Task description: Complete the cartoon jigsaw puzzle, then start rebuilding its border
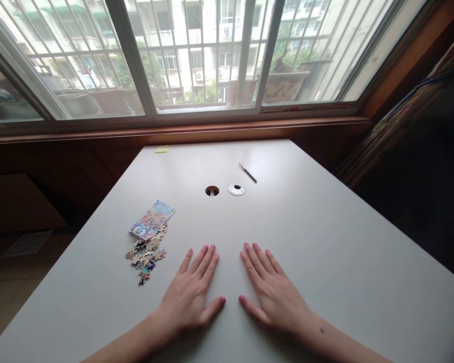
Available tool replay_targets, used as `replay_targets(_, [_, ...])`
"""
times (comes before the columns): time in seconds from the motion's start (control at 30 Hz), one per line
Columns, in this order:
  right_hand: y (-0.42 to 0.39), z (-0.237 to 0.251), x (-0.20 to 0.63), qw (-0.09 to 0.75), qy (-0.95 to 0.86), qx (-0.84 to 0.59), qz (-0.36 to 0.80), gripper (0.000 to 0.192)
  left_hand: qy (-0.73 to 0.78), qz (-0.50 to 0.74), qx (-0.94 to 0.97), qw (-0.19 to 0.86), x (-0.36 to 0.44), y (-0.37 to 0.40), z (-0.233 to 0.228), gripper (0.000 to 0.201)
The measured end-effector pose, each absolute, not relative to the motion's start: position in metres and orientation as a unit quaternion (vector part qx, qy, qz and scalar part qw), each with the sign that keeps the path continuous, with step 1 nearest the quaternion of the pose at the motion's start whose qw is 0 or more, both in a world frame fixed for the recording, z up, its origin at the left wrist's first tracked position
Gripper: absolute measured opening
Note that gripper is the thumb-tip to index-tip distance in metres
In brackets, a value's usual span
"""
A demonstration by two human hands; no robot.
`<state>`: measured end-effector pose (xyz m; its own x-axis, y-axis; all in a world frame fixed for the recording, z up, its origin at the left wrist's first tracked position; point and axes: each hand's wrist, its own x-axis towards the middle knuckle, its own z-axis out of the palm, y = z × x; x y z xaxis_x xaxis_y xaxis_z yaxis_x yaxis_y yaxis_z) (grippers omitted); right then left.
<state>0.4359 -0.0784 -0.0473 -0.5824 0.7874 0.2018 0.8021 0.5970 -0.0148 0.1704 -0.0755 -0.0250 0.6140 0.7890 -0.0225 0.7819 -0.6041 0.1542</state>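
My left hand [191, 292] lies flat on the white table [306, 217], fingers stretched forward and thumb out to the right. Mirroring it, my right hand [274, 292] rests palm down with its thumb pointing left. Both are open and hold nothing, with a gap between them. To the left of my left hand is a loose heap of jigsaw puzzle pieces [146, 257], many showing their plain brown backs. A colourful printed picture sheet [153, 220] lies at the far end of the heap, partly over some pieces.
Farther back, a round cable hole [212, 191] opens in the tabletop beside its silvery cover [236, 190]. A dark pen [248, 173] lies behind the cover. At the far left edge sits a yellow sticky note [161, 149]. A barred window [204, 60] stands beyond the table.
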Motion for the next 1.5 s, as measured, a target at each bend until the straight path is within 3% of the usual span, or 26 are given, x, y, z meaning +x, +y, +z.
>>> replay_targets(0.3, [-0.075,-0.033,0.440,0.130,-0.896,-0.423,0.020,0.071,0.430,0.085,0.894,0.095,0.166,-0.071,-0.014,0.074])
replay_targets(0.43, [-0.074,-0.012,0.443,0.236,-0.874,-0.416,0.082,0.043,0.532,0.141,0.833,0.045,0.128,-0.028,0.008,0.057])
replay_targets(0.53, [-0.074,-0.006,0.443,0.314,-0.850,-0.403,0.127,0.030,0.662,0.075,0.746,-0.003,0.097,0.005,0.015,0.054])
replay_targets(0.77, [-0.073,-0.013,0.440,0.315,-0.858,-0.352,0.202,0.027,0.722,0.056,0.690,0.007,0.076,0.020,0.010,0.029])
replay_targets(1.07, [-0.073,-0.015,0.442,0.313,-0.860,-0.333,0.227,0.021,0.737,0.068,0.671,0.036,0.063,0.035,0.012,0.032])
replay_targets(1.27, [-0.072,-0.019,0.441,0.319,-0.861,-0.328,0.224,0.021,0.752,0.087,0.652,0.035,0.061,0.039,0.012,0.020])
replay_targets(1.5, [-0.056,-0.010,0.447,0.371,-0.825,-0.360,0.228,0.012,0.721,0.205,0.661,-0.037,0.084,0.024,0.035,0.028])
